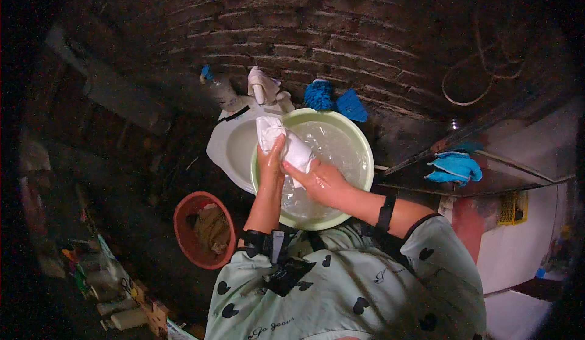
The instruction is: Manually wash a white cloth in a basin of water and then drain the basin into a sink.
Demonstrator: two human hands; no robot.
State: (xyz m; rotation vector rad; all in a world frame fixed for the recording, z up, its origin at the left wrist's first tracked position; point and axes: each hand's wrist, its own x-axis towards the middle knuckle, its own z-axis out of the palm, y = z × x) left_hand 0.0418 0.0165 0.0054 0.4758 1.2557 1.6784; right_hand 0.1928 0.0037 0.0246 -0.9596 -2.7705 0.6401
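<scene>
A folded or bunched white wet cloth [298,153] is gripped between my two hands above a pale green basin [368,157] of cloudy water. My left hand [273,159] holds the upper left end of the cloth, thumb pressed on it. My right hand [322,182] closes round the lower right part, its thumb near my left hand. Both hands look wet. The basin overlaps a white sink [219,148] on its left. How the fingers lie beneath the cloth is hidden.
A white cloth [263,84] lies on the sink's tap area, with blue cloths [319,95] beside it by the brick wall. A red basin [179,230] with brown cloth stands at the lower left. Another blue cloth [454,168] hangs at the right.
</scene>
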